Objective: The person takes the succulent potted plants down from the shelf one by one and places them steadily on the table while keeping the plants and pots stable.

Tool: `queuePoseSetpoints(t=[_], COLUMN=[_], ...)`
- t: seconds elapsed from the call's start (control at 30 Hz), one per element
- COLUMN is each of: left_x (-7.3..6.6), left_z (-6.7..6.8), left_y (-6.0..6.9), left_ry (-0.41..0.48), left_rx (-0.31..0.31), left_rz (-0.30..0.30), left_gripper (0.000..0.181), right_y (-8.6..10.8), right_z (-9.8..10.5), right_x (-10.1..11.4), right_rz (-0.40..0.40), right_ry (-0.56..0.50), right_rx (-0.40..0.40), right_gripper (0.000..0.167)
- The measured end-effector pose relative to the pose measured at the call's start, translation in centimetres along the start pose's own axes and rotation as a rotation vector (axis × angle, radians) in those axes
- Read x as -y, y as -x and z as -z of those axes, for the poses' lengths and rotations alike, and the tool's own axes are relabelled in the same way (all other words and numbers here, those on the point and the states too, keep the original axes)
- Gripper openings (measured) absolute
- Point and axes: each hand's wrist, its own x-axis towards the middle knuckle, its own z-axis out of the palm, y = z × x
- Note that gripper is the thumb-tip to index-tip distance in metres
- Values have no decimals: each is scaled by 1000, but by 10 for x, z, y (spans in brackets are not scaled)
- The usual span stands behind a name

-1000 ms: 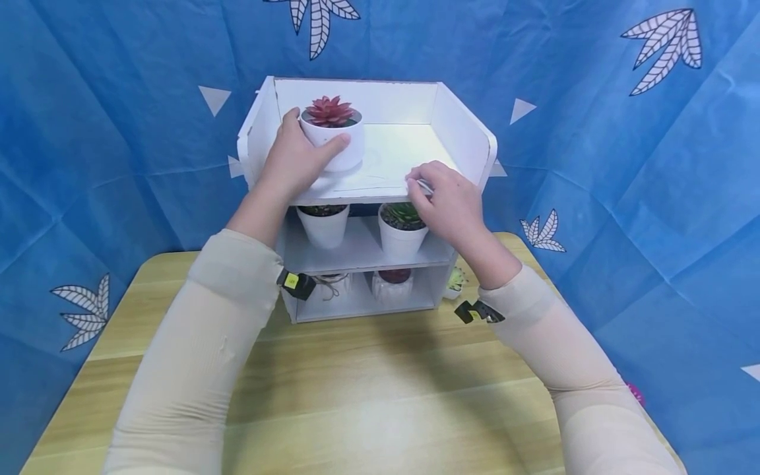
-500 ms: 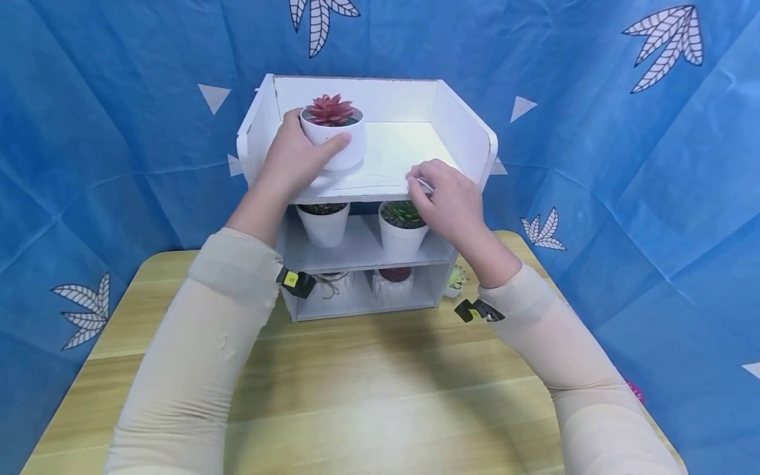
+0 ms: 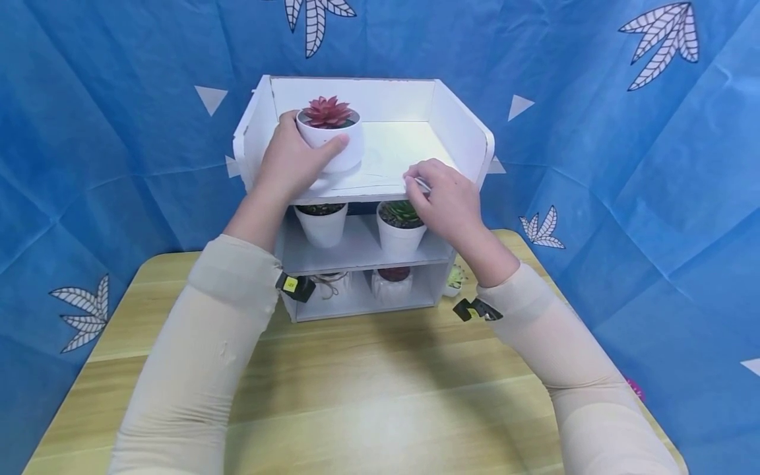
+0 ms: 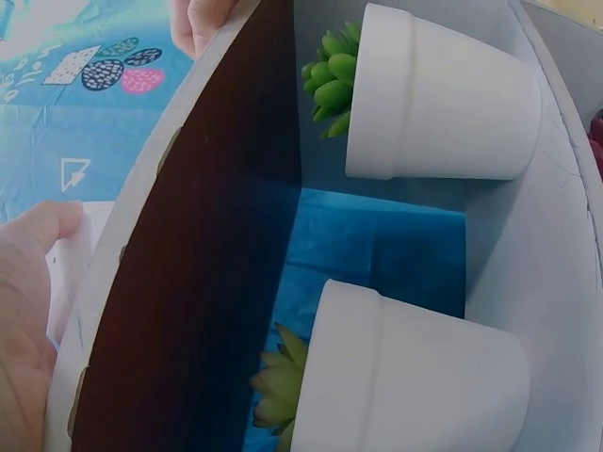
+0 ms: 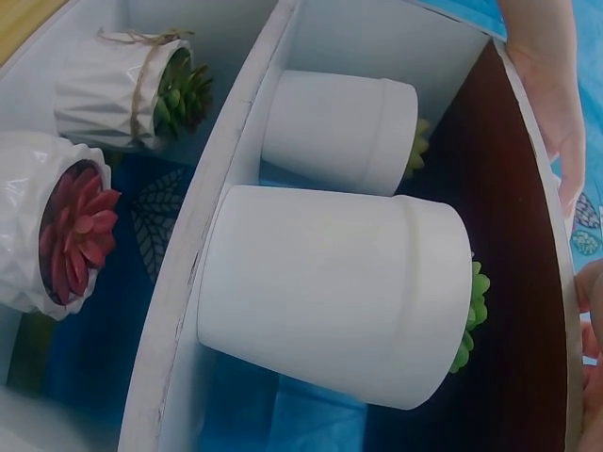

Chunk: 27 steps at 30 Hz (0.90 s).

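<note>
In the head view, my left hand [image 3: 293, 158] grips a white round pot [image 3: 347, 148] with a red succulent [image 3: 328, 111], at the left of the top shelf [image 3: 404, 145]. Fingers go round its far left side and the thumb lies across its front. Part of this pot [image 4: 73, 264] shows past the shelf board in the left wrist view. My right hand [image 3: 448, 194] is at the front edge of that shelf, towards the right, with curled fingers. A pale sliver shows between its fingers and thumb; I cannot tell whether it is held.
Below, the middle shelf carries two white pots [image 3: 323, 229] [image 3: 400, 239] with green succulents. On the bottom shelf are a twine-tied pot [image 5: 104, 89] and a ribbed pot with a red succulent [image 5: 80, 226]. A small green plant [image 3: 456, 280] stands right of the unit on the wooden table [image 3: 368, 396].
Both hands and the pot with the red succulent hold their places on the top shelf. Only a slight shift of the head view is visible.
</note>
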Motion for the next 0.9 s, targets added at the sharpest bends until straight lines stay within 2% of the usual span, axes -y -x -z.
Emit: queuePoseSetpoints(t=[0.9], left_x=[0], left_z=[1], left_y=[16], left_ry=[-40], left_rx=[-31], left_rz=[-15], left_gripper=[114], right_y=[-1], right_z=[-1], right_x=[-1], right_rz=[8], right_ry=[12], right_rx=[-4], right_gripper=[35])
